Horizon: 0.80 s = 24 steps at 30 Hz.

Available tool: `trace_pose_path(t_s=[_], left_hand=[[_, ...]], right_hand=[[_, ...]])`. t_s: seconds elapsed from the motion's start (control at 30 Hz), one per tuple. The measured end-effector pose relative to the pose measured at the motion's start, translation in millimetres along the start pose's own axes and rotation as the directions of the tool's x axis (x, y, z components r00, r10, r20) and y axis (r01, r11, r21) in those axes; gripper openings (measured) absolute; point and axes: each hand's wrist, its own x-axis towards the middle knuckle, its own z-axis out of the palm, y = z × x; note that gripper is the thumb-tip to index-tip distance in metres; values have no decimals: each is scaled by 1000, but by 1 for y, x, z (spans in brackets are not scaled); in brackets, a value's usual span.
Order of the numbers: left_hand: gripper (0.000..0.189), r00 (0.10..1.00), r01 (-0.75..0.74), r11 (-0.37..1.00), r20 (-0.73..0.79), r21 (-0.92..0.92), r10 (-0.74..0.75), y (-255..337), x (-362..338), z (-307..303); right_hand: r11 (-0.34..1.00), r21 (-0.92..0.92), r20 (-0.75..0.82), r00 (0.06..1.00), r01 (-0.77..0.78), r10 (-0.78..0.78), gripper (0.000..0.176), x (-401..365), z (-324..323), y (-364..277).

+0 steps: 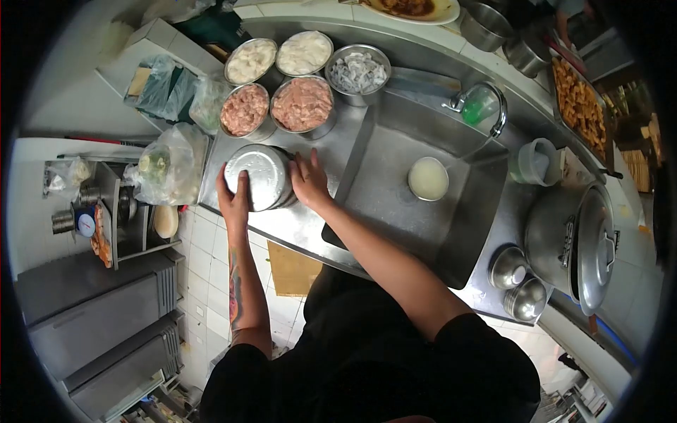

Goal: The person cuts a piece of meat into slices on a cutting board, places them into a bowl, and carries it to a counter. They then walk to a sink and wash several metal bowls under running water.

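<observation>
On the steel counter, a round metal container (259, 176) shows a shiny flat top face with wet-looking specks. It seems to be turned bottom up, though I cannot see inside it. My left hand (235, 199) grips its left side, the thumb lying on the top face. From the right, my right hand (308, 180) presses against its side with bent fingers. Just behind stand a metal bowl of pinkish minced meat (244, 110) and a second bowl of pink meat (302, 104). Farther back are two bowls of a pale mixture (251, 60) and a bowl of greyish-white pieces (358, 70).
To the right is a steel sink (395, 190) with a bowl of cloudy liquid (428, 179) and a tap (497, 116). A large lidded pot (557, 240), upturned metal bowls (508, 268) and a plastic tub (534, 161) stand beyond. Plastic bags (169, 166) lie left.
</observation>
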Motion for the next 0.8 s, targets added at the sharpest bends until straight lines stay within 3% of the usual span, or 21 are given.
trace_pose_path(t_s=[0.03,0.1,0.13,0.2,0.27,0.3,0.33,0.37,0.4,0.43,0.47,0.5,0.53,0.6,0.63,0.67,0.73,0.77,0.8], left_hand=[[58,1000,-7,1000,-12,-19,7,-7,3,0],[55,998,2,1000,-65,-8,-3,-20,8,5],[56,994,92,994,-45,-54,-95,-30,12,5],[57,971,234,957,97,-173,-220,-23,24,1],[59,933,348,927,150,-141,-328,-28,31,4],[61,966,206,972,182,-114,-183,-37,35,3],[61,964,204,973,196,-110,-180,-45,35,5],[60,984,127,988,138,-90,-114,-54,32,7],[59,996,47,997,75,-66,-42,-59,28,9],[58,1000,23,994,-13,107,-22,-33,17,13],[55,966,-228,898,-29,377,257,-16,10,14],[53,921,-354,827,9,437,389,3,4,16],[50,859,-467,735,56,491,508,24,-4,21],[47,840,-526,765,81,371,537,72,-28,48],[45,793,-594,681,169,429,585,80,-33,54],[41,790,-612,735,184,294,584,82,-43,70],[36,737,-631,772,368,74,567,75,-58,101],[35,733,-605,793,439,69,520,73,-69,119],[34,723,-579,812,502,65,475,74,-79,139]], right_hand=[[1000,-3,-11,1000,-14,14,53,-5,0,6],[960,-126,-242,931,250,-274,41,-19,-12,27],[965,-153,-270,931,212,-247,41,-26,-27,45],[987,89,-300,949,131,-99,30,-37,-70,87],[994,75,-420,907,85,-46,27,-50,-116,153],[999,48,-430,903,2,18,26,-55,-135,199],[996,24,-438,894,-86,88,26,-62,-156,237],[953,-261,-426,904,-153,29,26,-66,-179,257],[828,-524,-391,920,-199,-27,27,-70,-199,276],[831,-519,-395,918,-200,-26,27,-75,-212,300],[613,-778,-220,974,-138,-60,24,-76,-221,328],[332,-943,-37,999,-24,-33,22,-72,-222,352],[339,-940,-40,999,-26,-36,22,-64,-215,370],[467,-883,49,975,-59,216,22,-44,-201,397],[533,-843,97,953,-75,287,20,-31,-190,395],[592,-800,148,923,-100,356,19,-21,-178,386],[714,-667,49,944,-212,326,15,-12,-174,353],[710,-668,36,943,-223,330,15,-16,-180,345],[813,-507,-62,953,-286,297,13,-18,-188,335]])
